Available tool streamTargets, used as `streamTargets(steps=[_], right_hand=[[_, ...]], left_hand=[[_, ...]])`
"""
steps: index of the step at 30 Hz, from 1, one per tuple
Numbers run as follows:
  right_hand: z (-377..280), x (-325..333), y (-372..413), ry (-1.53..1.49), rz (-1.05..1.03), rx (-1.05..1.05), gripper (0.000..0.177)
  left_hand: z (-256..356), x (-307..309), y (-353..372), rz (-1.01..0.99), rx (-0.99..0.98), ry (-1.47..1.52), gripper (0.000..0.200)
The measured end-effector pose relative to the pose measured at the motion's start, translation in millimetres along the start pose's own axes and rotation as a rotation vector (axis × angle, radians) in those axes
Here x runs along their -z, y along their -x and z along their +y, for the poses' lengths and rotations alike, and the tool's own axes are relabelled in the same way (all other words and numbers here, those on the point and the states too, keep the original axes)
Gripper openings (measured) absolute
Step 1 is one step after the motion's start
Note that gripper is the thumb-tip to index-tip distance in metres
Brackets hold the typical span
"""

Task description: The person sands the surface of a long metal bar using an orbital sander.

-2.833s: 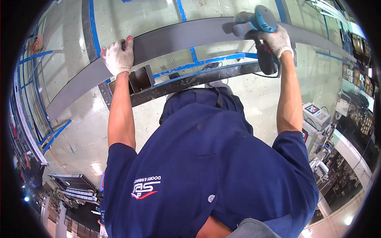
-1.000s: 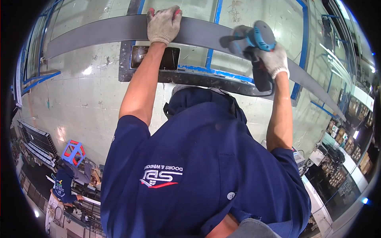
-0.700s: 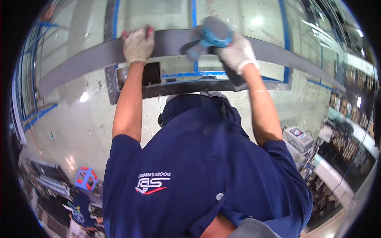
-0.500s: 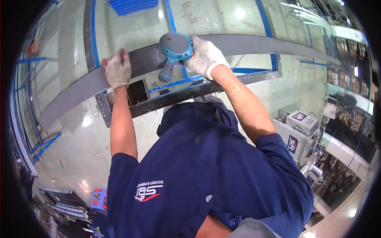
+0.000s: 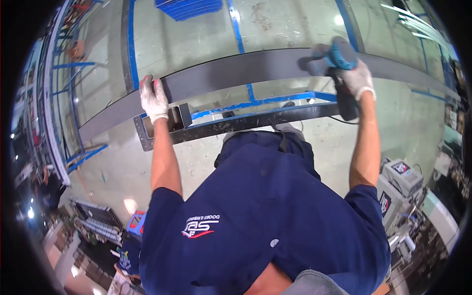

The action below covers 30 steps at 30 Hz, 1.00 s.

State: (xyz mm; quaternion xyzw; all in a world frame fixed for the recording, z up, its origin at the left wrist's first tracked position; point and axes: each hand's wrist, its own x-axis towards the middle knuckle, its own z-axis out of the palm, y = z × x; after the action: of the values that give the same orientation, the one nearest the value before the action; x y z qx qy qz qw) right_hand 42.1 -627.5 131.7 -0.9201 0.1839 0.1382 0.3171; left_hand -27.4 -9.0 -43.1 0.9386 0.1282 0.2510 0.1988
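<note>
A long flat dark grey bar (image 5: pixel 236 72) lies across a blue and black metal frame (image 5: pixel 275 115). My left hand (image 5: pixel 154 101), in a white glove with red on the fingertips, rests at the bar's near edge; whether its fingers grip the edge is unclear. My gloved right hand (image 5: pixel 355 79) is wrapped round a teal and black power sander (image 5: pixel 341 55), which is tilted over the right part of the bar and slightly blurred. The sander's underside is hidden, so contact with the bar cannot be made out. An open box section (image 5: pixel 186 115) sits beside my left forearm.
A blue slatted object (image 5: pixel 189 7) is beyond the frame at the top. Blue racks (image 5: pixel 73 65) stand at the left. Grey machine boxes (image 5: pixel 402 176) are at the lower right. A co-worker's sleeve (image 5: pixel 129 260) shows at the lower left.
My right hand and the sander have moved right along the bar, and the sander has turned and lifted at an angle. My left hand stays near the bar's left part. The view has shifted.
</note>
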Motion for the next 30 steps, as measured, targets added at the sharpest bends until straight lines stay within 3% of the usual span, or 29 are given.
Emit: streamTargets(steps=[2, 4, 5, 8, 10, 14, 18, 23, 26, 28, 30], right_hand=[[53, 32, -26, -0.002, 0.111, 0.047, 0.051], [84, 70, -44, 0.049, 0.089, -0.115, 0.051], [125, 86, -65, -0.01, 0.076, -0.052, 0.046], [191, 132, -97, -0.064, 0.103, -0.204, 0.032], [237, 157, -123, -0.032, 0.136, -0.239, 0.034], [272, 182, -146, -0.156, 0.174, -0.377, 0.036], [288, 178, -140, -0.189, 0.21, -0.431, 0.038], [165, 124, -64, 0.124, 0.092, -0.429, 0.053], [135, 84, -31, 0.123, 0.117, -0.153, 0.052], [107, 69, -15, -0.033, 0.111, -0.041, 0.053], [105, 72, -14, 0.055, 0.067, -0.148, 0.055]], left_hand=[[52, 17, 29, 0.023, 0.169, -0.007, 0.039], [98, 23, 66, 0.053, 0.285, 0.229, 0.041], [105, 22, 90, 0.061, 0.274, 0.121, 0.041], [129, 16, 156, 0.054, 0.238, -0.032, 0.041], [151, 18, 180, -0.023, 0.275, -0.043, 0.041], [188, 23, 172, -0.056, 0.176, -0.016, 0.037], [214, 5, 118, -0.08, 0.067, 0.014, 0.038], [247, -58, 45, -0.186, -0.226, 0.105, 0.039], [288, -103, 20, -0.308, -0.41, 0.182, 0.041], [309, -132, 15, -0.425, -0.452, 0.296, 0.045], [330, -147, 18, -0.507, -0.405, 0.315, 0.053]])
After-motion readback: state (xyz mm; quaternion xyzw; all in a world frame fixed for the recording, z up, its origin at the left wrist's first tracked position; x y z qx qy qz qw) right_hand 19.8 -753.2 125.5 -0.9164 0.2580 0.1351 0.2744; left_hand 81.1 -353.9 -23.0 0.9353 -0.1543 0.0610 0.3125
